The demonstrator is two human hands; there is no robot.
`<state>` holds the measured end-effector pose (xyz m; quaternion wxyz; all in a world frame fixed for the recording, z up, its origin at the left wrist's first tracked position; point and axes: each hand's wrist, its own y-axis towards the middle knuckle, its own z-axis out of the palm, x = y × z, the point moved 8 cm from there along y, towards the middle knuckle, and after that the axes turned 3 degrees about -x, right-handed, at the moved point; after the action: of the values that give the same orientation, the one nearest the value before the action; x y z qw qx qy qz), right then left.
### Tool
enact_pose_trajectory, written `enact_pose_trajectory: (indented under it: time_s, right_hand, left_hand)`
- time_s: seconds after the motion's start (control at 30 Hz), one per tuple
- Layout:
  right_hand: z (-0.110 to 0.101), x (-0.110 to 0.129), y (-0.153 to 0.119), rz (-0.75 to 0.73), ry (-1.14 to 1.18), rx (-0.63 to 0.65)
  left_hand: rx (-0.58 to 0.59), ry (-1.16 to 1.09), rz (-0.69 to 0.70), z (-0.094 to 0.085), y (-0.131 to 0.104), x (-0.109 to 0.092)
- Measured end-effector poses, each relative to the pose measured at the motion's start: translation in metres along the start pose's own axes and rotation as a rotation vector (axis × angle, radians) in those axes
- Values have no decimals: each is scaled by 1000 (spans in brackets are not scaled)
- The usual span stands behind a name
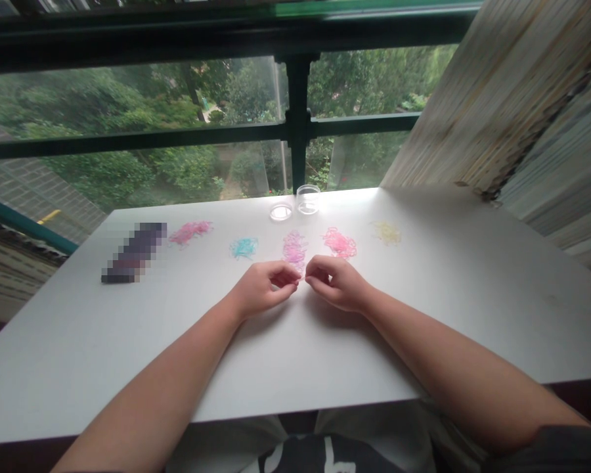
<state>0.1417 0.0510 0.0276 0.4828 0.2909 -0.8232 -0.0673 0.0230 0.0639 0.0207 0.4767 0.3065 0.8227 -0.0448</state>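
Observation:
My left hand [268, 286] and my right hand [337, 282] are raised a little above the white table, fingertips almost meeting. Each hand is closed in a pinch. Between the fingertips shows a tiny pinkish strand [303, 278], too small to make out well. Just behind the hands lies a pile of light purple loops [294, 248], partly hidden by the fingers. A pile of pink-red loops [339, 242] lies behind my right hand, and a turquoise pile [243, 247] sits behind and left of my left hand.
On the white table [256, 374] lie a magenta pile [190, 232] at left and a yellow pile [387, 233] at right. A clear round container [308, 200] and a shallow clear dish [281, 212] stand at the back. A blurred dark object [136, 253] lies far left.

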Motion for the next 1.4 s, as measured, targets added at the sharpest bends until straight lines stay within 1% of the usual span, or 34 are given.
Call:
enact_pose_trajectory:
  time_s: [0.27, 0.5, 0.63, 0.77, 0.9, 1.0, 1.13, 1.2, 1.27, 1.3, 1.33, 1.4]
  right_hand:
    - [-4, 1, 0, -2, -9, -15]
    - [-7, 1, 0, -21, -31, -42]
    - [-8, 2, 0, -29, -32, -53]
    - [-17, -3, 0, -4, 3, -128]
    - [-22, -12, 0, 43, 31, -168]
    - [-20, -13, 0, 46, 28, -154]
    - [-13, -7, 0, 16, -9, -96]
    - [-11, -6, 0, 3, -22, -80]
    - [-11, -6, 0, 1, -31, -77]
    - [-11, -6, 0, 3, -32, -78]
    - [-11, -6, 0, 4, -33, -79]
    - [-12, -6, 0, 4, -33, -79]
  left_hand:
    - [-26, 49, 15, -8, 1, -3]
    - [-21, 61, 14, -10, 1, -3]
    - [-14, 76, 41, -12, 1, -6]
    - [-15, 110, 57, -15, 1, -5]
    - [-62, 133, 37, -22, 1, -1]
    - [-76, 131, 28, -23, 1, 0]
    - [-76, 131, 29, -19, 0, -1]
    - [-90, 148, 44, -22, 1, -2]
    - [-136, 199, 55, -32, 2, 1]
    - [-179, 239, 50, -42, 2, 6]
    - [-238, 290, 34, -55, 2, 13]
    - [-381, 405, -36, -87, 0, 32]
